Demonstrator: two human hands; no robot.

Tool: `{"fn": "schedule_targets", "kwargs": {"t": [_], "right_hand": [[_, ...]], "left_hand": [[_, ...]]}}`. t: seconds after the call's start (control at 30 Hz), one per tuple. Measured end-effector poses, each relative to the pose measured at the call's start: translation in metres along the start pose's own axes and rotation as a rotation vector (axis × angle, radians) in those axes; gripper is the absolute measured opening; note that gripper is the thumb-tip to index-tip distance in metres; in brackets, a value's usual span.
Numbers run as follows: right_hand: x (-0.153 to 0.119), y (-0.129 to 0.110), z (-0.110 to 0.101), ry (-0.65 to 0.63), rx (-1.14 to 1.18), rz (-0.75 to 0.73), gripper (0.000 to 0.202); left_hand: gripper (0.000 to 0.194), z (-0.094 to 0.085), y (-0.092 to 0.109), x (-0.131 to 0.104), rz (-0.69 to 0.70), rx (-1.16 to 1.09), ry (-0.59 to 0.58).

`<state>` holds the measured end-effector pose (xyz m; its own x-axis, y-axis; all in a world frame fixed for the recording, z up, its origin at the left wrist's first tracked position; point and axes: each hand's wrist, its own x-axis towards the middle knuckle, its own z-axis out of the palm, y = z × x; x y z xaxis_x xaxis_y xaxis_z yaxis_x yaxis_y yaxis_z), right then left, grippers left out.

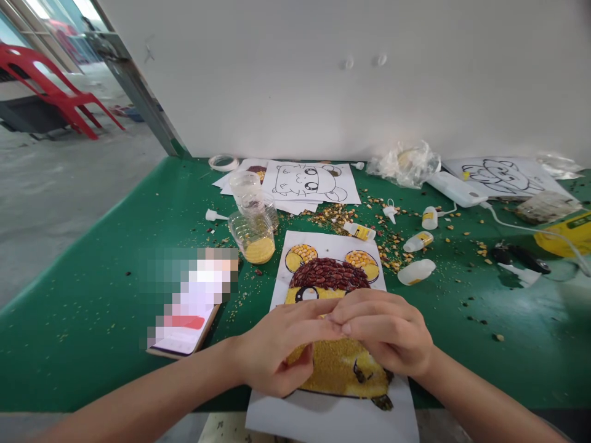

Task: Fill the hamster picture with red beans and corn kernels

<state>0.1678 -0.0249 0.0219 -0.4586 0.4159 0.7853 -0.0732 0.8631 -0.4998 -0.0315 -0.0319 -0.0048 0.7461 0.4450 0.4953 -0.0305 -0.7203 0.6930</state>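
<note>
A seed picture of an animal's face lies on a white sheet at the table's front edge. Dark red beans cover its top, corn kernels line the ears, and fine yellow grain fills the face. Just above its middle, my left hand and my right hand meet at the fingertips. Both have curled fingers pressed together; anything tiny between them is hidden. My hands cover part of the face, including most of one eye.
Clear plastic cups, one with yellow grain, stand behind left. A phone lies left. Glue bottles, loose seeds, a white power bank and black-handled scissors lie right. Line drawings rest near the wall.
</note>
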Motion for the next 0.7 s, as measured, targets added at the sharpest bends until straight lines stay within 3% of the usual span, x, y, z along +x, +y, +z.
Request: {"fn": "schedule_targets", "kwargs": {"t": [0.27, 0.7], "right_hand": [[-0.0042, 0.0029, 0.0038, -0.035, 0.043, 0.028, 0.041], [-0.0016, -0.0006, 0.0037, 0.008, 0.079, 0.029, 0.032]], "left_hand": [[0.078, 0.0002, 0.0010, -0.0003, -0.034, 0.037, -0.003], [0.079, 0.0024, -0.0006, -0.0010, 0.047, 0.105, 0.036]]}}
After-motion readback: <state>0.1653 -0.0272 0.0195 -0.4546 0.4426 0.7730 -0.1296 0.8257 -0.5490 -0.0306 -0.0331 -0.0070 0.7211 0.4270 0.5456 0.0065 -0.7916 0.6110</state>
